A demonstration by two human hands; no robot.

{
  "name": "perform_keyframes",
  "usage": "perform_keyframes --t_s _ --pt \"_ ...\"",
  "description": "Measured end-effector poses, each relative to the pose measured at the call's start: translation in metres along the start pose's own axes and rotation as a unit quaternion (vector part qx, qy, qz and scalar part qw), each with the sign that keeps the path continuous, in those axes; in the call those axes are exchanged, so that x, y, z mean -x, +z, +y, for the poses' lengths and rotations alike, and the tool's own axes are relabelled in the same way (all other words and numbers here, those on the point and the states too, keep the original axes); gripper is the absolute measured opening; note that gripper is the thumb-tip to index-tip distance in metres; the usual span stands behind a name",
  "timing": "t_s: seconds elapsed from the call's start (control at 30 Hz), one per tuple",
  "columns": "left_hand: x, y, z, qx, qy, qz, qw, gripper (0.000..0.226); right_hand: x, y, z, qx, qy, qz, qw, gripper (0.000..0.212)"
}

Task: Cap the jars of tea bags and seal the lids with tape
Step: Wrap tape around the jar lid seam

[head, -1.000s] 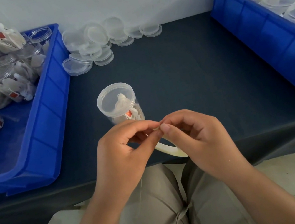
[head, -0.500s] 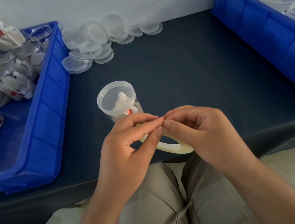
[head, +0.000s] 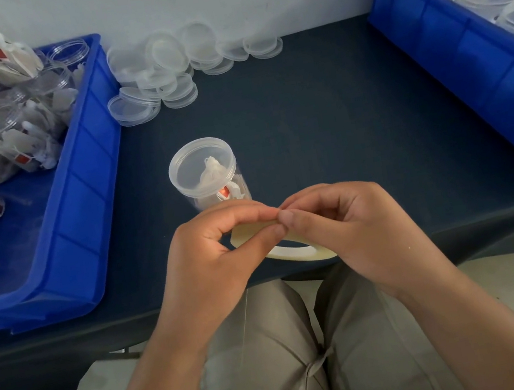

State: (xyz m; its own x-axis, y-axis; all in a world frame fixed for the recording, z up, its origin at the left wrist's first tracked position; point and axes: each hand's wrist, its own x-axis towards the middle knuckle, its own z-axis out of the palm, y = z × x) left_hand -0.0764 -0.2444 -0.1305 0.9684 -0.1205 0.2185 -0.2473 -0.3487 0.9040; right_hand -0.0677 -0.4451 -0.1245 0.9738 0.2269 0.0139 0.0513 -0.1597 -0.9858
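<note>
A clear jar (head: 208,175) with tea bags inside and a translucent lid on top stands upright in the middle of the dark table. Just in front of it, both hands hold a cream-coloured roll of tape (head: 295,251) near the table's front edge. My left hand (head: 215,256) pinches the roll's top between thumb and forefinger. My right hand (head: 352,226) meets it fingertip to fingertip, pinching at the same spot, fingers curled over the roll. The tape's free end is hidden between the fingers.
A blue bin (head: 80,204) on the left holds open jars of tea bags. A blue bin (head: 470,57) on the right holds capped jars. Loose clear lids (head: 166,70) are piled at the back by the wall.
Both hands have shifted slightly away from me on the tape roll, staying pinched together at its top. The jar has not moved.
</note>
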Motion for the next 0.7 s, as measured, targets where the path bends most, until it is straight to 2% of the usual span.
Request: perform_keyframes --t_s 0.4,0.53,0.7 --pt "0.001 0.003 -0.003 -0.006 -0.002 0.035 0.999 0.01 -0.001 0.0 0.005 -0.004 -0.017 0.019 1.0 0.02" --pt "0.001 0.003 -0.001 -0.029 0.026 0.024 0.999 0.012 0.0 0.001 0.006 0.0 -0.014 0.031 0.999 0.01" --pt "0.003 0.01 -0.002 -0.065 0.033 0.063 0.995 0.011 0.0 0.004 0.008 0.019 -0.026 0.038 0.999 0.006"
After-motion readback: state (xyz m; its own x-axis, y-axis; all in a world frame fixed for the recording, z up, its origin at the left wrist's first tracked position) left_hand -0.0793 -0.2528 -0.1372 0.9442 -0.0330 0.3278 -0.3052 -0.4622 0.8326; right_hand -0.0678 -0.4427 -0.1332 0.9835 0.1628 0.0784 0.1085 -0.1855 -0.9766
